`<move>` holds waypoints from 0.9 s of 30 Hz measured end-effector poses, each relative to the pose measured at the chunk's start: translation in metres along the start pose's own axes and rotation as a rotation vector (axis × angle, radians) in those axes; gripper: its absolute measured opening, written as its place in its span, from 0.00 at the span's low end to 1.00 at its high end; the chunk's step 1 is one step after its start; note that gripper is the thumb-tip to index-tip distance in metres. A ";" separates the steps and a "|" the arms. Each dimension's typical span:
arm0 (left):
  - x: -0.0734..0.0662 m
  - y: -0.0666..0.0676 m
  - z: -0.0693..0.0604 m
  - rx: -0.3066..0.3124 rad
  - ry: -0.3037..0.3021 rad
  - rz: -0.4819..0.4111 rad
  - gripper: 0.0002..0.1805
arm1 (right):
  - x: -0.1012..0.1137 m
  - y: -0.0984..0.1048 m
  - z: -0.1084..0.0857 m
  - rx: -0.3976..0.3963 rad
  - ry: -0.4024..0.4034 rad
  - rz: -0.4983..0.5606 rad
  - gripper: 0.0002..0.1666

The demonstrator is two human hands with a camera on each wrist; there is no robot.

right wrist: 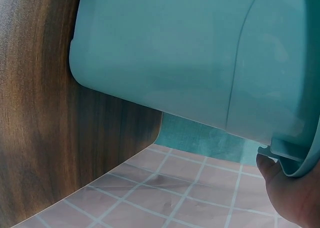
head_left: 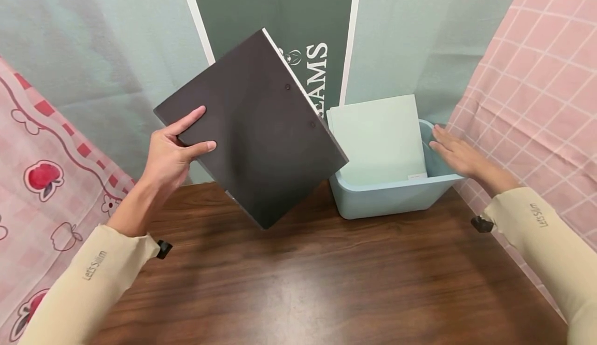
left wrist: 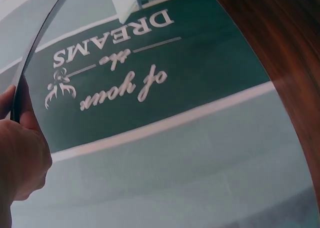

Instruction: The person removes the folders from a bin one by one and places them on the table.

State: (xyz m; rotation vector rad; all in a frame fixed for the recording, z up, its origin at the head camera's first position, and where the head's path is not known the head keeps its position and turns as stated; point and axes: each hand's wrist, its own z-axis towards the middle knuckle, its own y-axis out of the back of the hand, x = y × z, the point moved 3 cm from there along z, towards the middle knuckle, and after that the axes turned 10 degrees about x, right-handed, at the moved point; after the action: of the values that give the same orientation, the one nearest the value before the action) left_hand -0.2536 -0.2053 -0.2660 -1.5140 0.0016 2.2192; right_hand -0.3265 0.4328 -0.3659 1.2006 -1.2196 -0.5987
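Note:
A black folder (head_left: 261, 127), tilted with its corners up and down, is held in the air by my left hand (head_left: 170, 153) at its lower left edge, thumb and a finger lying on the face. In the left wrist view the left hand (left wrist: 22, 148) grips the folder (left wrist: 37, 38) seen edge-on. The right hand (head_left: 454, 153) holds the right rim of a light blue bin (head_left: 382, 200). Part of that hand (right wrist: 290, 188) shows under the rim of the bin (right wrist: 165, 53) in the right wrist view; its other fingers are hidden. Pale green folders (head_left: 380, 138) lean upright inside the bin's left part.
The bin stands on a dark wooden table (head_left: 298, 283), near its back right. Behind is a green cloth (head_left: 280, 3) with white lettering. Pink patterned cloth (head_left: 46, 179) hangs at the left, pink checked cloth (head_left: 536, 75) at the right, close beside the bin.

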 end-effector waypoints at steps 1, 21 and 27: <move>0.000 0.003 -0.001 0.006 0.009 0.011 0.40 | 0.000 0.000 0.000 0.001 -0.003 -0.001 0.42; 0.002 0.056 -0.026 0.115 0.238 0.260 0.40 | -0.001 0.000 -0.001 -0.001 -0.002 -0.002 0.42; 0.007 0.074 -0.032 0.125 0.287 0.335 0.40 | -0.001 0.001 -0.002 0.002 -0.008 0.003 0.42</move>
State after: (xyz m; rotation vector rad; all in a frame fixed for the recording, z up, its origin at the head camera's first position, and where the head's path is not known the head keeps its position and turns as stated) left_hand -0.2548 -0.2767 -0.3031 -1.8557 0.5077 2.1707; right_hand -0.3252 0.4348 -0.3653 1.1982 -1.2287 -0.6006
